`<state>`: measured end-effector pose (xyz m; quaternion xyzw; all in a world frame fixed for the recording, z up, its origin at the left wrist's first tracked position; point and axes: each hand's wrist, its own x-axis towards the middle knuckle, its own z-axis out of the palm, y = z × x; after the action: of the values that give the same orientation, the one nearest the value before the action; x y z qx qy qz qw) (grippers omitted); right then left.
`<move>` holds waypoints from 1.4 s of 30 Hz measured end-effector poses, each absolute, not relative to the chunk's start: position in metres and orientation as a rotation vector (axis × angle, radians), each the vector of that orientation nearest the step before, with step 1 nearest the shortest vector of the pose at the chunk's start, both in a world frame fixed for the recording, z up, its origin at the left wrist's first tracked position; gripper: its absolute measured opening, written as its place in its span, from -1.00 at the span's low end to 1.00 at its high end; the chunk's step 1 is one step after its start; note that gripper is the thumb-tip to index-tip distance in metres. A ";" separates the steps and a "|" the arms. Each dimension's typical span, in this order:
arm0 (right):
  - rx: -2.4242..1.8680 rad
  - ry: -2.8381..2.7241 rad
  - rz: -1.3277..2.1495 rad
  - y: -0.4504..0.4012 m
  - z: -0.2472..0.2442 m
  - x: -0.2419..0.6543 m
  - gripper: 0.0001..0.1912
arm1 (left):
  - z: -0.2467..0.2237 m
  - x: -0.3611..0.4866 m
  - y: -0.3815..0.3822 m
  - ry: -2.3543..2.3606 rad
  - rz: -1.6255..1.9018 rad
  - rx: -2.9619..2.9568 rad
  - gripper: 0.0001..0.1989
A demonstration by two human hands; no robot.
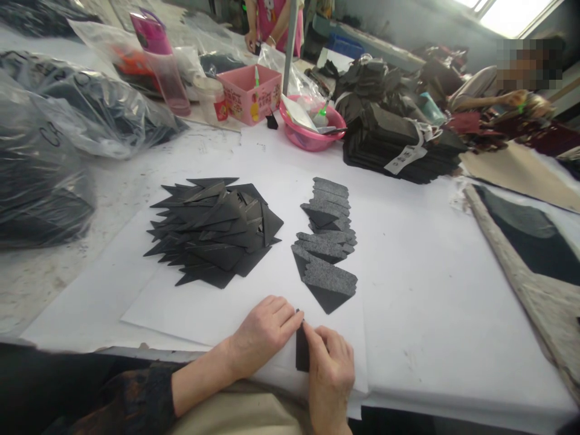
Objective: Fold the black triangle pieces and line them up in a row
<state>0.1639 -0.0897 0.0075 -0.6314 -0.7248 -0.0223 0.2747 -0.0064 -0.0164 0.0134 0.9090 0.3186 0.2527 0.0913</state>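
At the front edge of the white paper, a narrow black piece (302,350) lies between my hands. My left hand (267,326) is closed, its thumb and finger pressed at the top end of that piece. My right hand (330,362) is closed on the same piece from the right, fingertips almost touching the left ones. Beyond my left hand rises a pile of pointed black pieces (212,232). To its right runs an overlapping row of pieces with grey speckled faces (328,275), some showing black points.
Farther back stand a pink basin (308,140), a pink box (249,99), a bottle (167,78) and a stack of dark pieces (394,145). Plastic-wrapped bundles (40,163) lie left. A dark panel (530,235) is right. Two other people work behind.
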 end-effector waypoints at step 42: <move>-1.724 -1.977 -0.039 -0.091 0.009 0.164 -0.74 | 0.016 -0.001 -0.018 1.029 0.777 2.812 -0.81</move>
<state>0.1644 -0.0910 0.0086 -0.6353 -0.7285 -0.0144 0.2559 -0.0008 -0.0181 0.0157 0.9087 0.3326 0.2510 0.0238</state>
